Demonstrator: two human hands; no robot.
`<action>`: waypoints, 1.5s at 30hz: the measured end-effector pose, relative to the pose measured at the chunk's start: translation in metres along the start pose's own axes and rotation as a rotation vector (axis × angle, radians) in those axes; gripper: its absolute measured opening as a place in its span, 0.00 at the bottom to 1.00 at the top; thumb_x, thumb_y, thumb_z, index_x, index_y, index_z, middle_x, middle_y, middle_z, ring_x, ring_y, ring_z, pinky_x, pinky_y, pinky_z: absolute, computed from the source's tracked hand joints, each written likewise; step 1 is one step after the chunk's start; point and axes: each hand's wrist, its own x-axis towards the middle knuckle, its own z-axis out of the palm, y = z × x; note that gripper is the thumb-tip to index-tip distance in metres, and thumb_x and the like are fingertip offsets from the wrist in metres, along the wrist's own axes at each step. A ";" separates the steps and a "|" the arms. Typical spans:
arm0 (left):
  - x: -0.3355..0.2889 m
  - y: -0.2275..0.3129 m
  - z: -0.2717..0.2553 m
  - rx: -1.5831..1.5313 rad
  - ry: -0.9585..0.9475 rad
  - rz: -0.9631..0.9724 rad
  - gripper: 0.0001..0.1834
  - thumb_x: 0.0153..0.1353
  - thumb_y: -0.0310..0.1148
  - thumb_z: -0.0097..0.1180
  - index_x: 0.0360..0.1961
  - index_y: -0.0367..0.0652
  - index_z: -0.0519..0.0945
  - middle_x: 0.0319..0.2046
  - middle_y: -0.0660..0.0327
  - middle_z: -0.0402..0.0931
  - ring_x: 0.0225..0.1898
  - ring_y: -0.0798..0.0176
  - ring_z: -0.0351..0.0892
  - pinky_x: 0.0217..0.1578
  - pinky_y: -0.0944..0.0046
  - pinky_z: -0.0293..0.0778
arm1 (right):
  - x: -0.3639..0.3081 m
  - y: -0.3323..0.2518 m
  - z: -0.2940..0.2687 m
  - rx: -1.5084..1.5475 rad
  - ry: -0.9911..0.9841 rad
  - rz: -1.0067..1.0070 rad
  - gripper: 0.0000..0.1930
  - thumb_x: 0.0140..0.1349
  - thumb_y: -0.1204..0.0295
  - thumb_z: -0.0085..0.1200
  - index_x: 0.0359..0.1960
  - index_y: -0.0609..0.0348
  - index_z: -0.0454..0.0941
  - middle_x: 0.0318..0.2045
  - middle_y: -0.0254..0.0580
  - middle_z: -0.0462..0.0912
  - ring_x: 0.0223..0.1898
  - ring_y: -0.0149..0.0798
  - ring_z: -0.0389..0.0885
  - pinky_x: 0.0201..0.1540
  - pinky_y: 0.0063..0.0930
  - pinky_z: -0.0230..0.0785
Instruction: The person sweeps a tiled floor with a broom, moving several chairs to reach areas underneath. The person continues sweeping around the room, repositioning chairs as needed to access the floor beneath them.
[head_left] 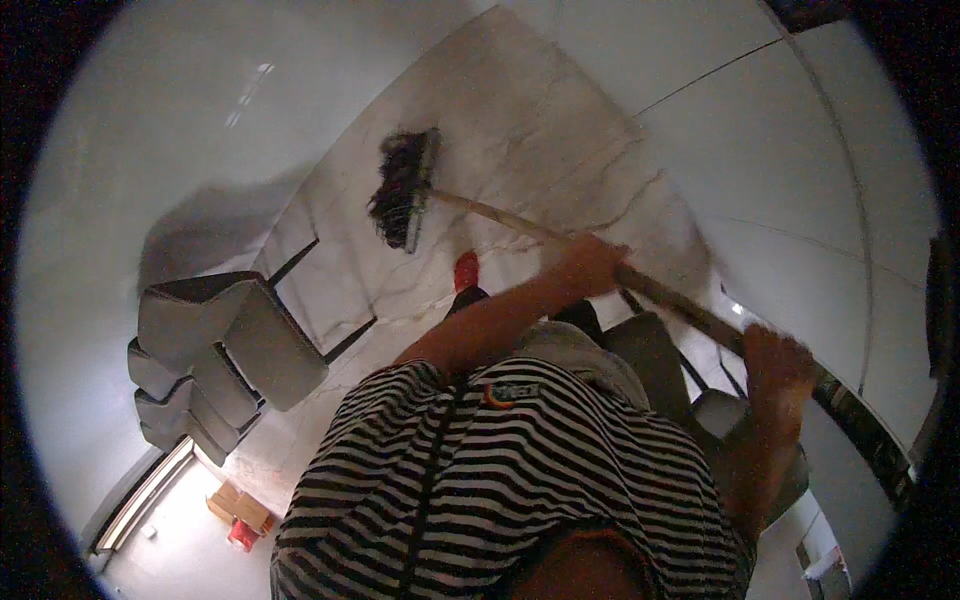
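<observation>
A push broom lies diagonally across the view, its dark bristle head (402, 188) on the marble floor ahead and slightly left. From the head, the long wooden handle (690, 308) slants back past my right side. My left hand (597, 264) is wrapped round the handle at about its middle. Higher up the handle, my right hand (778, 362) grips it too, a little blurred. The upper end runs beyond my right hand, close to the wall on the right. A red shoe (466, 272) on my foot shows just behind the broom head.
Grey chairs (235, 335) stand in a row along the left wall, thin dark legs reaching onto the floor (530, 110). More grey chairs (655, 365) are close behind me on the right. Pale walls meet at a corner ahead. A cardboard box (238, 505) sits at the lower left.
</observation>
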 end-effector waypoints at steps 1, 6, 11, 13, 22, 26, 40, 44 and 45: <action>0.019 0.029 0.008 -0.018 -0.123 0.053 0.17 0.42 0.42 0.61 0.36 0.51 0.78 0.25 0.56 0.79 0.31 0.48 0.79 0.33 0.49 0.72 | -0.034 0.025 0.008 0.017 -0.066 0.012 0.04 0.56 0.66 0.51 0.28 0.49 0.73 0.20 0.33 0.72 0.23 0.36 0.76 0.24 0.33 0.68; 0.087 0.142 0.103 -0.160 -0.343 0.432 0.12 0.44 0.38 0.56 0.32 0.48 0.76 0.25 0.52 0.77 0.31 0.47 0.78 0.33 0.48 0.72 | -0.139 0.084 0.022 0.109 -0.444 0.160 0.09 0.56 0.62 0.51 0.34 0.49 0.74 0.25 0.36 0.75 0.27 0.39 0.78 0.26 0.36 0.70; 0.134 0.173 0.162 -0.360 -0.507 0.787 0.07 0.48 0.34 0.51 0.27 0.44 0.75 0.23 0.51 0.76 0.32 0.45 0.77 0.32 0.48 0.72 | -0.193 0.070 0.038 0.295 -0.935 0.578 0.15 0.56 0.58 0.50 0.41 0.50 0.75 0.31 0.39 0.78 0.31 0.42 0.79 0.28 0.39 0.72; 0.143 0.185 0.172 -0.217 -0.491 0.636 0.06 0.48 0.33 0.51 0.27 0.44 0.76 0.24 0.52 0.76 0.33 0.46 0.77 0.34 0.49 0.72 | -0.196 0.064 0.064 0.342 -1.151 0.730 0.18 0.56 0.56 0.50 0.44 0.51 0.75 0.33 0.41 0.80 0.33 0.44 0.80 0.30 0.40 0.73; 0.219 0.082 0.106 0.020 -0.549 0.467 0.08 0.44 0.35 0.56 0.27 0.45 0.77 0.26 0.54 0.77 0.35 0.48 0.78 0.37 0.49 0.71 | -0.108 0.058 0.132 0.443 -0.985 0.474 0.23 0.60 0.46 0.44 0.40 0.53 0.74 0.30 0.45 0.80 0.31 0.44 0.82 0.29 0.40 0.74; 0.244 0.014 0.053 0.198 -0.331 0.382 0.09 0.44 0.35 0.57 0.29 0.47 0.77 0.26 0.54 0.77 0.35 0.48 0.78 0.37 0.50 0.70 | 0.001 0.047 0.137 0.351 -0.740 0.399 0.18 0.62 0.51 0.46 0.41 0.52 0.73 0.25 0.40 0.78 0.24 0.41 0.80 0.24 0.36 0.73; 0.292 -0.098 -0.155 0.065 -0.158 0.210 0.12 0.45 0.38 0.54 0.33 0.51 0.78 0.29 0.58 0.79 0.36 0.51 0.79 0.36 0.51 0.72 | 0.243 0.101 0.023 0.155 -0.319 0.196 0.18 0.54 0.56 0.59 0.40 0.52 0.76 0.20 0.36 0.74 0.21 0.39 0.76 0.24 0.35 0.68; 0.287 -0.128 -0.170 0.019 -0.031 0.321 0.11 0.45 0.38 0.56 0.33 0.51 0.78 0.28 0.57 0.79 0.35 0.52 0.80 0.38 0.53 0.72 | 0.264 0.077 0.009 0.158 -0.311 0.303 0.17 0.60 0.50 0.48 0.37 0.48 0.75 0.19 0.38 0.75 0.19 0.41 0.76 0.22 0.37 0.68; 0.295 -0.137 -0.172 0.013 -0.013 0.301 0.12 0.45 0.38 0.57 0.33 0.50 0.78 0.28 0.57 0.79 0.35 0.52 0.80 0.38 0.53 0.72 | 0.275 0.080 0.006 0.113 -0.282 0.298 0.17 0.60 0.50 0.48 0.37 0.48 0.76 0.19 0.37 0.75 0.19 0.40 0.76 0.22 0.37 0.68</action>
